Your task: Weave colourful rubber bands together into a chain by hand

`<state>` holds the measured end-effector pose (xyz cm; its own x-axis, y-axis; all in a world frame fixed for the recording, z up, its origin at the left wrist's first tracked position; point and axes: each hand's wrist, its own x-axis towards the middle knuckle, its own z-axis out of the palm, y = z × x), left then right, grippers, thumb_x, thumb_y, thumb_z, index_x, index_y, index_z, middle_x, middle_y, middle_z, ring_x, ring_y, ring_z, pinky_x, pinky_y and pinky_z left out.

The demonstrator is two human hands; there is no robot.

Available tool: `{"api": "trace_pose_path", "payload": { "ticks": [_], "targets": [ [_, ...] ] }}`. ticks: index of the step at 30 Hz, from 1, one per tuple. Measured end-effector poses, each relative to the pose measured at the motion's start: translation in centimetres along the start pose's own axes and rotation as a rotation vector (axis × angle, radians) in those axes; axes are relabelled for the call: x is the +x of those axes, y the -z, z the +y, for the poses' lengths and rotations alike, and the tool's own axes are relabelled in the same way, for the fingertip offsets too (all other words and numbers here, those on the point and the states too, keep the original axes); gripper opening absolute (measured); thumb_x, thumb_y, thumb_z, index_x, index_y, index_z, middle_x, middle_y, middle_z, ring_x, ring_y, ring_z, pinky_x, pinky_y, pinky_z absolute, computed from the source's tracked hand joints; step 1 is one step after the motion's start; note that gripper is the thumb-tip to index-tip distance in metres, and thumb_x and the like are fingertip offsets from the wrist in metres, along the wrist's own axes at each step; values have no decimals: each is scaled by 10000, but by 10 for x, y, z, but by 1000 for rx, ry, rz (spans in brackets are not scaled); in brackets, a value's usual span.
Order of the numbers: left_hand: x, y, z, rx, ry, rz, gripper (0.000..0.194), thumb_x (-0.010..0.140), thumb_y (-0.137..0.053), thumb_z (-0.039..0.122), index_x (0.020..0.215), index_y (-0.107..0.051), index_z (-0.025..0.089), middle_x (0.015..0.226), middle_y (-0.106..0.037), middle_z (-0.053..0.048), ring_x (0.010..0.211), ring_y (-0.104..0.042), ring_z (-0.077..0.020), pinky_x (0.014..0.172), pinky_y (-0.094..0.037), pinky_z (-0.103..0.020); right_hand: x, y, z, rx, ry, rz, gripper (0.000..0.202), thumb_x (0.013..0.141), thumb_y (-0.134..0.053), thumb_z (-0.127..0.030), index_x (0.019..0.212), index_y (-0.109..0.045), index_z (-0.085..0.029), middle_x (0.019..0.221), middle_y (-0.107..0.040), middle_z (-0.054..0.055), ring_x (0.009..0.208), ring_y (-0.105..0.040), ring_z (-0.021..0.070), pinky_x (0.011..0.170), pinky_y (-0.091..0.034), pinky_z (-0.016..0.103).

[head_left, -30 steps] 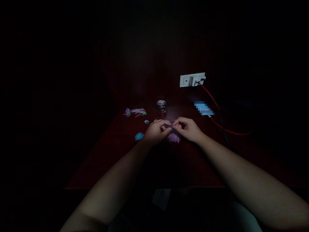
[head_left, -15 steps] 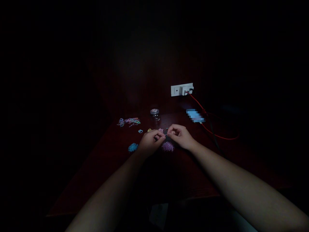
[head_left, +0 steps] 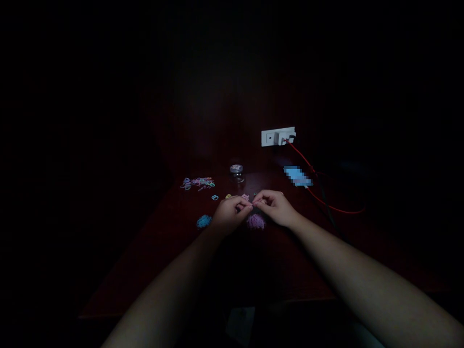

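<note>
My left hand (head_left: 232, 212) and my right hand (head_left: 275, 207) meet fingertip to fingertip above the dark red table (head_left: 159, 261). Both are pinched closed; whatever lies between the fingertips is too small to make out. Below my right hand is a pile of purple bands (head_left: 256, 222). A blue pile (head_left: 204, 221) lies just left of my left hand. Behind the hands are a blue loop (head_left: 215, 197), a yellow piece (head_left: 228, 196) and a pink piece (head_left: 245, 197), the last two partly hidden.
Mixed coloured bands (head_left: 198, 183) lie at the back left. A lidded clear jar (head_left: 236, 170) stands at the back. On the right are a blurred blue object (head_left: 297, 176), a red cable (head_left: 337, 209) and a wall socket (head_left: 270, 138) with plugs.
The fingertips of my two hands have come closer together, and the thin strand seen between them no longer shows. The whole view has shifted slightly.
</note>
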<state>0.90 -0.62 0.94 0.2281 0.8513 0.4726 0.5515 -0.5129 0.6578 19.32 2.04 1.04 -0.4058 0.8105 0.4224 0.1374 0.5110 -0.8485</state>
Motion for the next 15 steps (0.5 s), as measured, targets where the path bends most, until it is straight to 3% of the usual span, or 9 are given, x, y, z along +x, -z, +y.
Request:
{"api": "trace_pose_path", "payload": {
  "ticks": [15],
  "targets": [
    [2,-1,1,-1,-13,38,96,776,-649,259,782,-688,171,766,-687,-14,653,-607,-112,613,-477,-221,1,5,10,-62,21,46,240,786,-631,-400,779,-627,-160,655,-555,-1,566,-443,113,526,-348,243]
  ]
}}
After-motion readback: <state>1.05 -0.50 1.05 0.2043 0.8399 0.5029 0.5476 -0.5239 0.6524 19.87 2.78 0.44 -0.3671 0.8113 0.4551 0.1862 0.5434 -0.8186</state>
